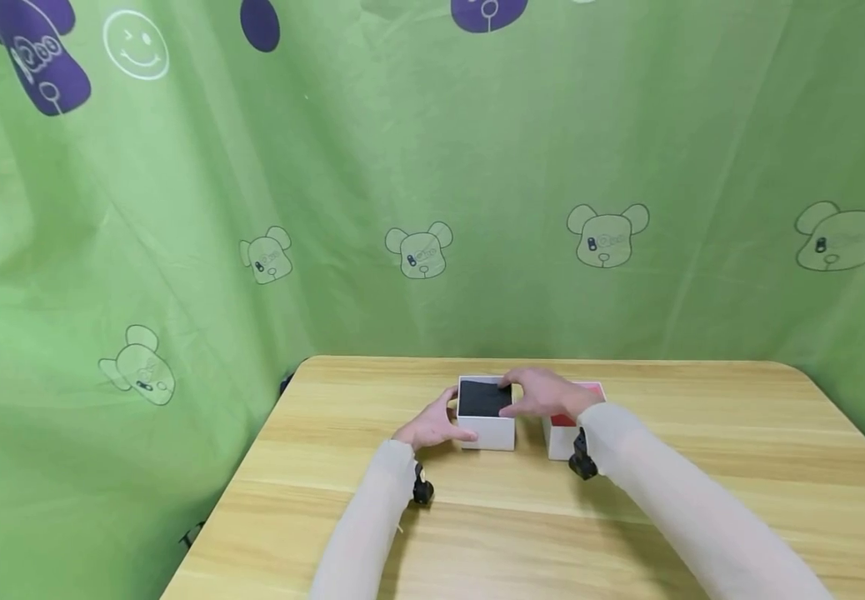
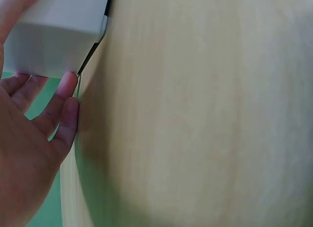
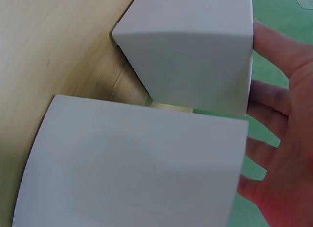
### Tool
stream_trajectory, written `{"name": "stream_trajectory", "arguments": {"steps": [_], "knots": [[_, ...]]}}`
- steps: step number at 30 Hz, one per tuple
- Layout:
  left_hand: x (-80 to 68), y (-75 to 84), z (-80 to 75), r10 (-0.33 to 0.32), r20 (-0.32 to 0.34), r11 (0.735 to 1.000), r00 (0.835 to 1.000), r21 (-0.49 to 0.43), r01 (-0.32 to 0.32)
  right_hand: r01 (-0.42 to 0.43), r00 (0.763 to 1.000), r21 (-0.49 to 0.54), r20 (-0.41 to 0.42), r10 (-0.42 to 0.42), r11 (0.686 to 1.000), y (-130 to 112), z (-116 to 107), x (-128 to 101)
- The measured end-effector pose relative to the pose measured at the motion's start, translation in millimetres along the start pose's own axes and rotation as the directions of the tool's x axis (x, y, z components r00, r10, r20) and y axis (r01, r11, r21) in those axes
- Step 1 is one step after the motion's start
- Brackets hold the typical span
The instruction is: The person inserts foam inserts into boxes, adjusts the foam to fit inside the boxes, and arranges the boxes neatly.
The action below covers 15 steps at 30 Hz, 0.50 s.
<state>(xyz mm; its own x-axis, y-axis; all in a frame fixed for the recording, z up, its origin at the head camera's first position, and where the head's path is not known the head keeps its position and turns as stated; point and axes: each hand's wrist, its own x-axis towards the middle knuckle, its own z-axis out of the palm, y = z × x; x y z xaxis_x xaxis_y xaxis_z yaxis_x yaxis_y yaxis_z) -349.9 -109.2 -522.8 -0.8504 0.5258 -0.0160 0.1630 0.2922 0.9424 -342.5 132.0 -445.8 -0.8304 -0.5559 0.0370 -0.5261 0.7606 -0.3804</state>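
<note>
A white box [image 1: 488, 434] stands near the far side of the table, with a black, flat-looking thing [image 1: 483, 399] filling its top. My left hand [image 1: 432, 423] grips this box from the left, thumb along its front face and fingers at its left side. Over the right rim reaches my right hand [image 1: 541, 393], its thumb and a fingertip at the edge of the black thing. Whether they pinch it I cannot tell. In the right wrist view the fingers [image 3: 274, 97] pass behind the rim of the white box [image 3: 190, 60], which hides their tips.
A second white box [image 1: 560, 442] with a red top [image 1: 563, 420] stands close on the right, partly under my right forearm. The wooden table [image 1: 492, 533] ends just behind the boxes. A green curtain [image 1: 507, 308] with bear prints hangs beyond it.
</note>
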Motion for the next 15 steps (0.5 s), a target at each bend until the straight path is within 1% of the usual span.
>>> {"name": "stream_trajectory", "arguments": {"steps": [4, 9, 12, 15], "knots": [[3.3, -2.2, 3.2, 0.002, 0.012, 1.0, 1.0, -0.013, -0.001, -0.002, 1.0, 0.01, 0.006, 0.002, 1.0, 2.3, 2.4, -1.5], [8.7, -5.5, 9.6, 0.006, 0.035, 0.999, 0.999, -0.036, -0.005, -0.027, 1.0, 0.016, 0.012, 0.027, 0.999, 5.4, 5.0, -6.5], [8.4, -5.1, 11.2, -0.002, 0.035, 1.0, 0.999, -0.026, 0.003, -0.034, 0.999, 0.013, 0.004, 0.034, 0.999, 5.8, 6.5, -9.4], [6.1, -3.6, 10.5, -0.008, 0.029, 1.0, 1.0, -0.006, 0.008, -0.022, 1.0, 0.019, -0.011, 0.022, 1.0, 4.7, 7.5, -11.7]]}}
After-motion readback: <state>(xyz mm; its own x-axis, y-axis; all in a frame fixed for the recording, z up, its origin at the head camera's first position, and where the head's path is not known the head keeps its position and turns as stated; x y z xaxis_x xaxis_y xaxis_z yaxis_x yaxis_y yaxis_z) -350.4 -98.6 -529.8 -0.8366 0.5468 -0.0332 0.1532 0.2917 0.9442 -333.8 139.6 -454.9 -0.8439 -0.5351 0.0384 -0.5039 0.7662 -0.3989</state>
